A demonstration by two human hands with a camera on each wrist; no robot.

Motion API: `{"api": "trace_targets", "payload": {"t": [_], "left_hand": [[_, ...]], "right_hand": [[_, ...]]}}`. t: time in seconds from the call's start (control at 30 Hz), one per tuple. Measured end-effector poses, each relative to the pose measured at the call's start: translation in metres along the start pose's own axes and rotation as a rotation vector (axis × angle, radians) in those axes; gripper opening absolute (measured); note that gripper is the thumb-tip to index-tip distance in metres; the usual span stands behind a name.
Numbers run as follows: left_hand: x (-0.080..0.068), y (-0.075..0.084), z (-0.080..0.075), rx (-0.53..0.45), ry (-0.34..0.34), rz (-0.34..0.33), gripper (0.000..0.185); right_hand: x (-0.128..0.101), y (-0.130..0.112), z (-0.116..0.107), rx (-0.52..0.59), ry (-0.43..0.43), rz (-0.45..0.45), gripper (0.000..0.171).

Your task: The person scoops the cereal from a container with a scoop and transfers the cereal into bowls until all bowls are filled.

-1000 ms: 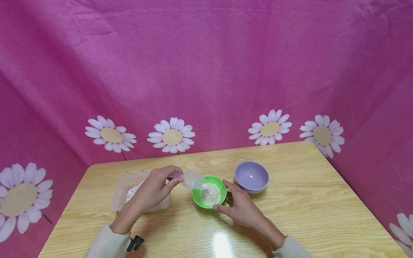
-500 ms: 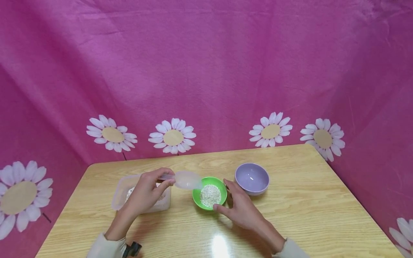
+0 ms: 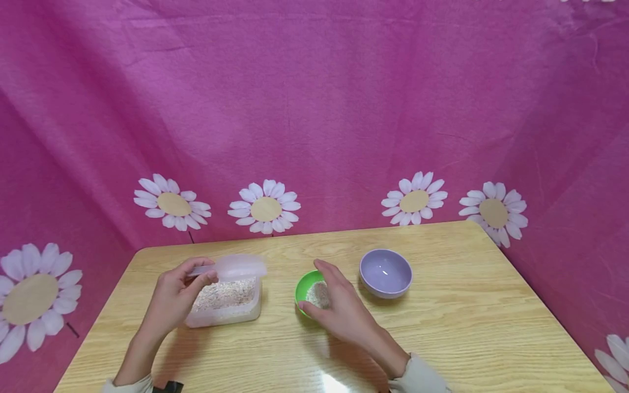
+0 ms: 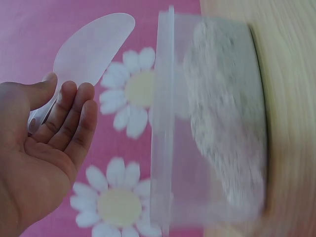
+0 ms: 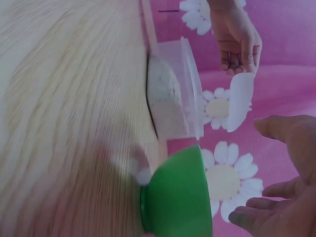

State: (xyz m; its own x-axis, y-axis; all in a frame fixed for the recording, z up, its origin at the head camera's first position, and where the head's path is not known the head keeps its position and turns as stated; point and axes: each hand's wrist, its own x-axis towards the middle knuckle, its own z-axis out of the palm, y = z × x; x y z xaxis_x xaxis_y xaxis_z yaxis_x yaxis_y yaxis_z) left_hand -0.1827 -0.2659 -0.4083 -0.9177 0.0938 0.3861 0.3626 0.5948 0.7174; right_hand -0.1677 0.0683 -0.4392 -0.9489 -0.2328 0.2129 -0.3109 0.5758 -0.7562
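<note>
the left hand (image 3: 173, 295) pinches the handle of one clear plastic scoop (image 3: 236, 266), thumb on top and fingers curled under, holding it just above one clear tub (image 3: 225, 300) on the left of the table (image 3: 467, 327). the tub holds pale grains. the right hand (image 3: 339, 305) lies over the near side of one green bowl (image 3: 306, 284), fingers loosely spread around it; i cannot tell if they touch it. the green bowl has a small heap of the same grains. one purple bowl (image 3: 385, 272) sits just right of it, nothing showing inside.
</note>
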Motion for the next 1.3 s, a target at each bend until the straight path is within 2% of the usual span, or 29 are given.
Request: {"api": "trace_targets", "payload": {"t": [0.13,0.3,0.5,0.83,1.17,1.3], "left_hand": [[-0.008,-0.014,-0.017,0.032,0.027,-0.012,0.016],[-0.016,-0.029,-0.035,0.102,0.03,-0.039,0.017],[-0.023,-0.041,-0.049,0.16,0.026,-0.061,0.018],[-0.024,-0.052,-0.06,0.191,0.011,-0.011,0.017],[-0.021,-0.053,-0.062,0.257,-0.016,0.042,0.014],[-0.021,-0.055,-0.06,0.25,-0.028,0.076,0.014]], "right_hand": [[0.005,-0.007,0.01,0.02,-0.024,-0.024,0.087],[0.011,-0.013,0.023,0.046,-0.074,-0.035,0.085],[0.016,-0.022,0.037,0.048,-0.115,-0.035,0.085],[0.023,-0.031,0.057,0.069,-0.156,-0.062,0.086],[0.028,-0.032,0.075,0.064,-0.171,-0.034,0.085],[0.031,-0.032,0.082,0.058,-0.166,-0.048,0.085]]}}
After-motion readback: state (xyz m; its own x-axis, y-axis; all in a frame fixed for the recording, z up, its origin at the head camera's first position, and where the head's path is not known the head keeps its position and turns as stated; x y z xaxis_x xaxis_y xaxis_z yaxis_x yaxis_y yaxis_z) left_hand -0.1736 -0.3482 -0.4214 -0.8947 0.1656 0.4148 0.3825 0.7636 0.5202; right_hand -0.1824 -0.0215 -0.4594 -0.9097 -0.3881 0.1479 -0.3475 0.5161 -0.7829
